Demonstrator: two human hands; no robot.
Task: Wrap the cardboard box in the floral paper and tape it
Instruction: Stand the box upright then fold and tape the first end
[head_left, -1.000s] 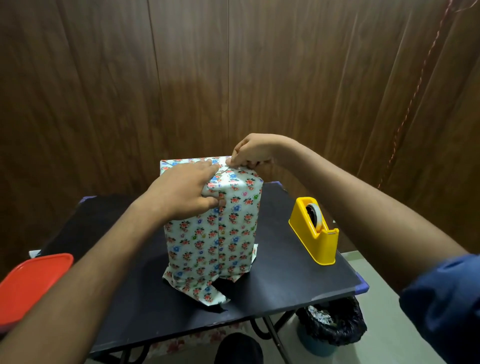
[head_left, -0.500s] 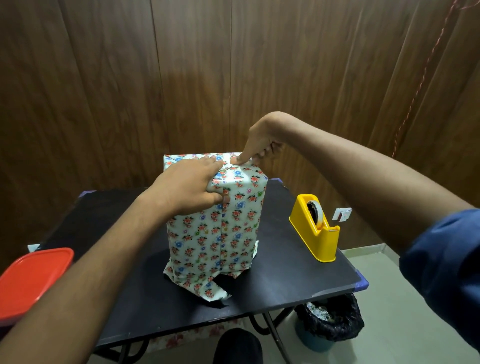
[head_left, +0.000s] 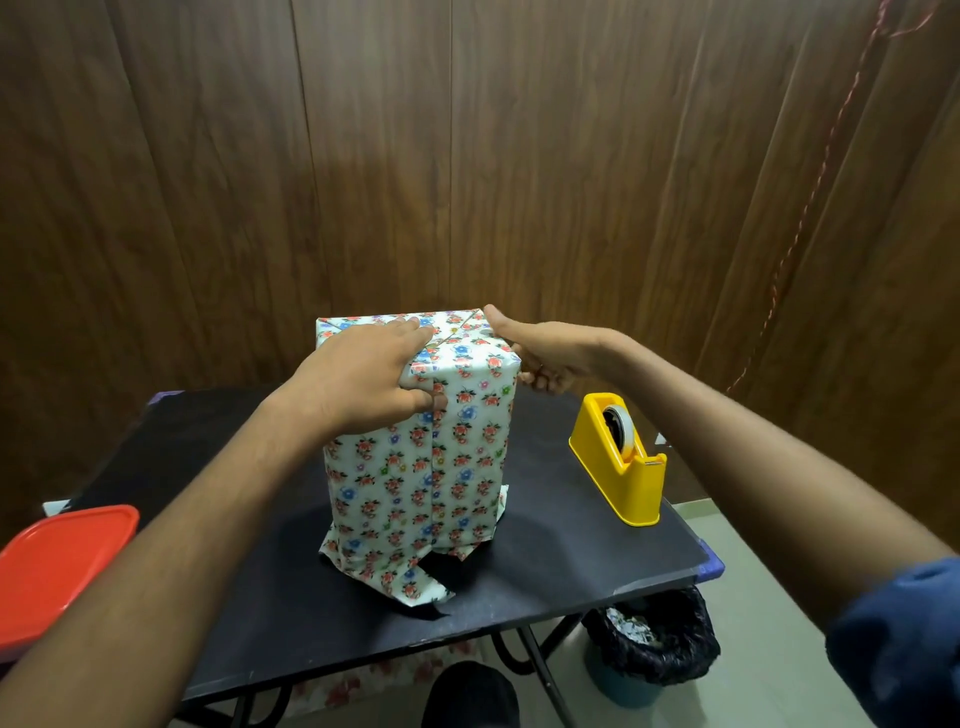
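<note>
Left hand (head_left: 363, 379) presses folded floral paper (head_left: 447, 457); right hand (head_left: 545, 353) flanks it

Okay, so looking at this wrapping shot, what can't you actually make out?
- Cardboard box: fully covered by the floral paper in the head view.
- Tape on the top fold: the left hand lies over it.
- Right hand fingers: curled behind the box's far right edge, so its grip is unclear.
- Bin contents: too small, partly under the table.
- Red lid: cut by the left edge.
</note>
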